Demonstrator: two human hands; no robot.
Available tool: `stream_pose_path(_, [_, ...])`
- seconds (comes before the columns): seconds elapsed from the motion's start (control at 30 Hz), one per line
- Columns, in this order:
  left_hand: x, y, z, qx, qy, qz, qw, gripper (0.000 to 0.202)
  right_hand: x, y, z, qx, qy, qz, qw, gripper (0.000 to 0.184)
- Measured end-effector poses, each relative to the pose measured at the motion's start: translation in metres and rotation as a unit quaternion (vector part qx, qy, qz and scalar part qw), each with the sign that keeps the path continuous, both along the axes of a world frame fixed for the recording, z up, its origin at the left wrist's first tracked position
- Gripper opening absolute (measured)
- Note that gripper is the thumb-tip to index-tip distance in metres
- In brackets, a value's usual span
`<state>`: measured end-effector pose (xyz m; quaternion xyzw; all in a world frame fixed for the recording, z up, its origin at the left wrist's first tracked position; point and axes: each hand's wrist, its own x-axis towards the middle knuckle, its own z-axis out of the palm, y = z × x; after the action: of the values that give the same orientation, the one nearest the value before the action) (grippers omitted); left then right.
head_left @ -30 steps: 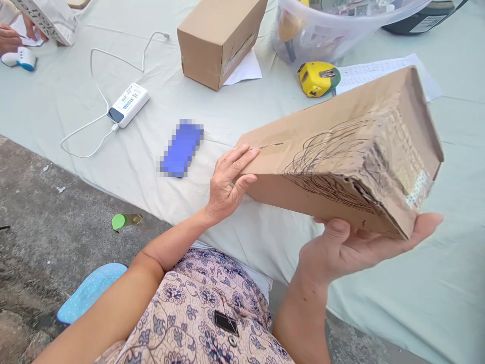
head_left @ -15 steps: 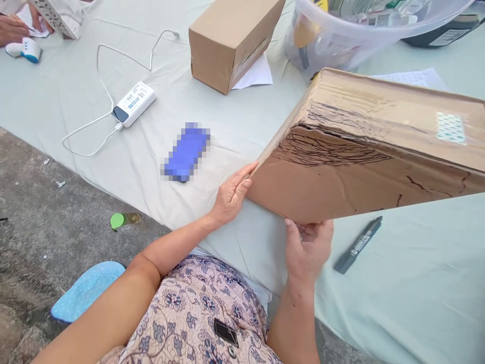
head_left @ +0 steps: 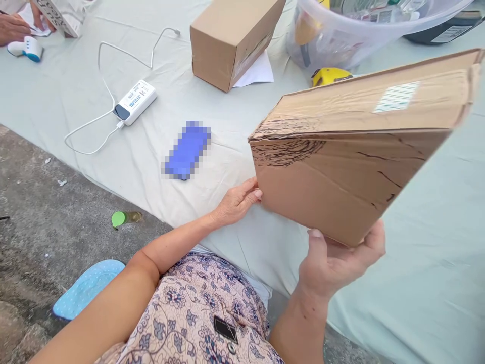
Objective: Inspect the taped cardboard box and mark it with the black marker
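A large cardboard box [head_left: 341,172] with black scribbled lines and a patch of green-and-white tape is held up at a tilt over the cloth-covered table. My left hand [head_left: 238,202] grips its lower left edge, thumb in front and fingers partly hidden behind it. Under the lower right corner, my right hand [head_left: 337,258] has the box between its thumb and fingers, some of which are hidden below. The far side of the box is out of sight.
A smaller carton [head_left: 220,50] rests on white paper [head_left: 257,71]. Nearby are a clear plastic tub [head_left: 352,38] of bottles, a yellow-and-black object [head_left: 329,77], a pixelated blue rectangle [head_left: 187,150] and a cabled power bank [head_left: 136,103]. Another person's hand [head_left: 13,29] is at upper left.
The box has turned, its right end swinging toward me and its left corner dropping. My right hand has moved right along its lower edge. The black marker is now hidden; the yellow-and-black object shows more.
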<state>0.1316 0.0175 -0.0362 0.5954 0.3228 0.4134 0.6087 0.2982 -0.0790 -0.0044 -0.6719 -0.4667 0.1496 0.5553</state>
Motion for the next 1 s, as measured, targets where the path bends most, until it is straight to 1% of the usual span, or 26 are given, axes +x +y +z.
stream_pose_path(0.03, [0.0,-0.001,0.0,-0.007,0.017,-0.008,1.0,0.066,0.0,-0.001,0.001,0.033,-0.021,-0.005,0.999,0.071])
stream_pose_path(0.1, [-0.001,-0.002,0.0,-0.004,0.07,-0.022,0.997,0.06,0.002,-0.002,0.005,0.104,-0.073,-0.034,0.991,0.063])
stream_pose_path(0.13, [-0.001,-0.003,0.0,0.011,0.106,-0.026,0.994,0.055,0.005,-0.003,0.007,0.115,-0.099,-0.043,0.987,0.059])
stream_pose_path(0.2, [0.0,-0.006,0.0,0.067,0.186,-0.031,0.98,0.047,0.013,-0.003,0.012,0.119,-0.144,-0.065,0.98,0.055])
stream_pose_path(0.27, [0.002,-0.009,-0.001,0.151,0.252,-0.035,0.955,0.041,0.023,-0.001,0.017,0.104,-0.196,-0.068,0.973,0.054])
stream_pose_path(0.33, [0.004,-0.013,-0.002,0.233,0.287,-0.042,0.928,0.037,0.032,0.003,0.022,0.082,-0.255,-0.042,0.963,0.05])
stream_pose_path(0.37, [0.005,-0.015,-0.002,0.271,0.288,-0.034,0.918,0.036,0.035,0.005,0.024,0.071,-0.278,-0.023,0.958,0.046])
stream_pose_path(0.4, [0.004,-0.017,0.0,0.309,0.278,-0.012,0.909,0.035,0.037,0.007,0.027,0.063,-0.291,-0.003,0.955,0.043])
stream_pose_path(0.47, [0.002,-0.021,0.008,0.377,0.231,0.067,0.894,0.031,0.037,0.011,0.031,0.056,-0.292,0.024,0.954,0.038])
stream_pose_path(0.57, [-0.006,-0.024,0.029,0.445,0.16,0.21,0.856,0.016,0.035,0.013,0.034,0.042,-0.27,0.033,0.961,0.036])
stream_pose_path(0.6, [-0.01,-0.023,0.037,0.457,0.148,0.253,0.84,0.016,0.034,0.013,0.034,0.037,-0.262,0.033,0.964,0.036])
stream_pose_path(0.67, [-0.016,-0.018,0.05,0.468,0.139,0.337,0.805,0.023,0.034,0.012,0.033,0.034,-0.248,0.034,0.968,0.035])
stream_pose_path(0.7, [-0.019,-0.014,0.056,0.465,0.147,0.368,0.792,0.028,0.034,0.012,0.033,0.035,-0.241,0.037,0.969,0.035])
stream_pose_path(0.73, [-0.021,-0.01,0.06,0.452,0.162,0.387,0.787,0.036,0.034,0.012,0.032,0.036,-0.235,0.041,0.97,0.034])
stream_pose_path(0.77, [-0.021,-0.005,0.063,0.429,0.18,0.392,0.794,0.047,0.035,0.012,0.032,0.037,-0.23,0.045,0.971,0.034])
stream_pose_path(0.8, [-0.021,0.0,0.065,0.396,0.198,0.381,0.811,0.059,0.035,0.012,0.032,0.038,-0.226,0.049,0.972,0.034])
stream_pose_path(0.87, [-0.016,0.009,0.065,0.316,0.21,0.332,0.864,0.076,0.037,0.012,0.032,0.04,-0.224,0.056,0.972,0.034])
stream_pose_path(0.9, [-0.013,0.011,0.063,0.278,0.204,0.305,0.888,0.08,0.037,0.012,0.033,0.04,-0.224,0.057,0.972,0.034])
stream_pose_path(0.93, [-0.01,0.013,0.061,0.247,0.194,0.284,0.906,0.081,0.038,0.013,0.033,0.039,-0.225,0.059,0.972,0.034])
stream_pose_path(1.0, [-0.005,0.014,0.057,0.205,0.176,0.263,0.926,0.078,0.038,0.013,0.033,0.03,-0.225,0.06,0.972,0.034])
